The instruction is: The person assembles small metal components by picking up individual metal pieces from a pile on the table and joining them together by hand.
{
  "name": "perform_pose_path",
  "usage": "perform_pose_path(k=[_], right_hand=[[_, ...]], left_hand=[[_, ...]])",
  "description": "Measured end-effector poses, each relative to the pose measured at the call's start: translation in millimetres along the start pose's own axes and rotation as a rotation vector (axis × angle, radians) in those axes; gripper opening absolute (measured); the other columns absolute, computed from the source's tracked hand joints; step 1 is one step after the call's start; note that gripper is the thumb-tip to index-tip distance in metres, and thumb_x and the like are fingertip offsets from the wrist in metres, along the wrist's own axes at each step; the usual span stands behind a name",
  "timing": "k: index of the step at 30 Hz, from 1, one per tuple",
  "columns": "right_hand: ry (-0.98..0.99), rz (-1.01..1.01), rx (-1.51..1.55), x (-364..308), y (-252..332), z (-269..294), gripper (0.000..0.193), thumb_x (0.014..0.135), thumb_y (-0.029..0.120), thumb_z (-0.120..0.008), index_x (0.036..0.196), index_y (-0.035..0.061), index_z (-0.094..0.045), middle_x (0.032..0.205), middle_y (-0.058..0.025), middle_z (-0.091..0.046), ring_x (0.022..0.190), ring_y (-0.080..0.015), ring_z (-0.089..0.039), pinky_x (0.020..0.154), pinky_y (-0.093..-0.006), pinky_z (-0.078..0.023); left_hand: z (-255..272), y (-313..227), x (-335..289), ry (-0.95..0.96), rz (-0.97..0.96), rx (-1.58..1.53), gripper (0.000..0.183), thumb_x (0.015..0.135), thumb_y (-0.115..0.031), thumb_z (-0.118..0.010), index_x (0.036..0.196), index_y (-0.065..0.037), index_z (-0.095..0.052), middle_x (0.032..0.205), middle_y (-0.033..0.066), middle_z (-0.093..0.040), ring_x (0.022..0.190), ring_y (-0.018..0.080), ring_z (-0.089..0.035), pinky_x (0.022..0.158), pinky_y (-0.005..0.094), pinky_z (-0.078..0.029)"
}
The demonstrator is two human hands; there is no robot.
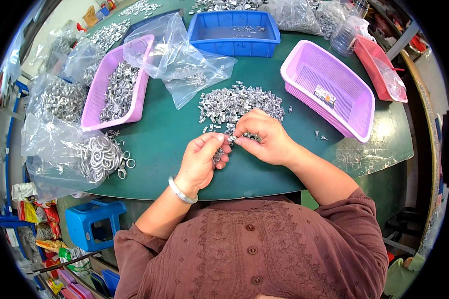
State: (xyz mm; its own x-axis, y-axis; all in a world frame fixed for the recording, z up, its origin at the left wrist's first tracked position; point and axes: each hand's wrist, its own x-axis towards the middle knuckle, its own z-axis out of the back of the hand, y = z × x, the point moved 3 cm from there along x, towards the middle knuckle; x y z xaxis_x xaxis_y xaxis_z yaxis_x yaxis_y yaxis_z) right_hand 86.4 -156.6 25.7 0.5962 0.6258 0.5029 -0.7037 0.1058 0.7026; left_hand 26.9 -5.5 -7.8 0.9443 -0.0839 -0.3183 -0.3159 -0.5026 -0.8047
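Observation:
My left hand (200, 158), with a pale bangle on its wrist, is curled with several small silver metal parts (217, 156) in its fingers. Its thumb and forefinger meet my right hand (265, 137) over one small silver metal part (232, 139), which both hands pinch. The part's finer shape is too small to make out. Just beyond my hands lies a loose pile of small rectangular silver metal parts (240, 103) on the green tabletop (169, 137). My right hand covers the pile's near edge.
At left, a pink basket (87, 113) holds silver rings, beside clear bags of rings (101, 157). A blue tray (234, 48) with a few rings stands beyond the pile. To the right are a pink basket (304, 70), a red basket (379, 74) and two small metal pieces (317, 135).

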Motion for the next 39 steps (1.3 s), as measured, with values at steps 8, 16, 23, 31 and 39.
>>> perform_pose_path(k=[8, 16, 23, 31, 39], right_hand=[[-0.019, 0.051, -0.033, 4, 0, 0, 0.014, 0.065, 0.000, -0.063, 0.075, 0.0057, -0.056, 0.078, -0.0051, -0.056, 0.078, -0.0242, -0.052, 0.070, -0.0344, -0.041], [0.001, 0.042, -0.100, 0, -1, 0, 0.019, 0.064, -0.001, -0.064, 0.079, 0.0061, -0.056, 0.082, -0.0043, -0.056, 0.079, -0.0229, -0.052, 0.069, -0.0323, -0.042], [0.084, 0.029, -0.266, -1, -10, -5, 0.013, 0.065, 0.003, -0.063, 0.076, 0.0088, -0.058, 0.081, -0.0022, -0.053, 0.079, -0.0223, -0.048, 0.073, -0.0340, -0.037], [0.160, 0.064, -0.509, -3, -5, -18, 0.010, 0.064, 0.009, -0.065, 0.072, 0.0103, -0.060, 0.079, -0.0009, -0.050, 0.080, -0.0202, -0.046, 0.074, -0.0337, -0.034], [0.138, 0.045, -0.464, -6, -10, -24, 0.006, 0.065, 0.013, -0.064, 0.069, 0.0096, -0.059, 0.076, -0.0021, -0.050, 0.080, -0.0206, -0.047, 0.076, -0.0355, -0.034]], left_hand=[[0, 2, 3, 0.033, 0.022, 0.002, 0.011, 0.085, -0.015, -0.054, 0.086, -0.004, -0.058, 0.072, 0.0034, -0.057, 0.056, 0.0095, -0.050, 0.046, 0.0197, -0.038], [2, 5, 1, 0.018, 0.001, 0.007, 0.006, 0.083, -0.009, -0.057, 0.086, -0.004, -0.058, 0.072, 0.0026, -0.057, 0.057, 0.0081, -0.049, 0.047, 0.0189, -0.038], [9, 0, 4, 0.025, -0.029, -0.086, 0.005, 0.082, -0.007, -0.052, 0.086, -0.004, -0.054, 0.078, 0.0064, -0.056, 0.063, 0.0120, -0.052, 0.051, 0.0221, -0.041], [14, -4, 6, 0.110, -0.016, -0.305, 0.009, 0.075, -0.006, -0.047, 0.083, -0.003, -0.050, 0.086, 0.0114, -0.054, 0.069, 0.0183, -0.053, 0.058, 0.0254, -0.044], [20, 1, 3, -0.003, -0.026, -0.129, 0.010, 0.083, -0.011, -0.050, 0.088, -0.002, -0.052, 0.081, 0.0081, -0.056, 0.067, 0.0151, -0.054, 0.053, 0.0236, -0.042]])
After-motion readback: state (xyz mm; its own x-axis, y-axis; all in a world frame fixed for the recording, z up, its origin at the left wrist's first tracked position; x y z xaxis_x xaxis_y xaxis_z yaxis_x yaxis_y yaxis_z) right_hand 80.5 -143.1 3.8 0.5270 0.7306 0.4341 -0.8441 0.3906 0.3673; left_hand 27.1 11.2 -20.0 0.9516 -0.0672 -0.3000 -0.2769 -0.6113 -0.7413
